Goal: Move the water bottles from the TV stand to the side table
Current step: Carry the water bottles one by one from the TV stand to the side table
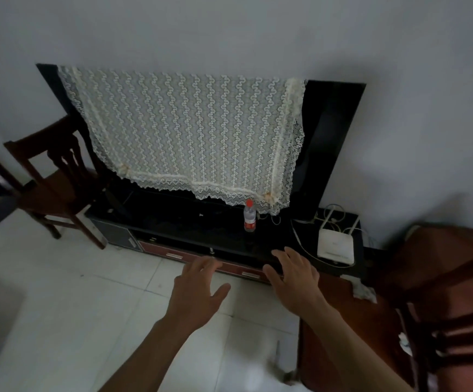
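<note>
Both arms reach forward over the floor toward the TV stand (190, 224). The left hand (198, 290) and the right hand (294, 278) have their fingers spread wide and hold nothing. One water bottle (249, 215) stands straight up on the stand, red cap on top, just below the lace cloth (190, 131) and beyond both hands.

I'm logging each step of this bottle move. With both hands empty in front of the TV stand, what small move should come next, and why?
Probably reach the right hand forward to the water bottle. It stands upright on the TV stand, beyond that hand, and both hands are open and hold nothing.
</note>
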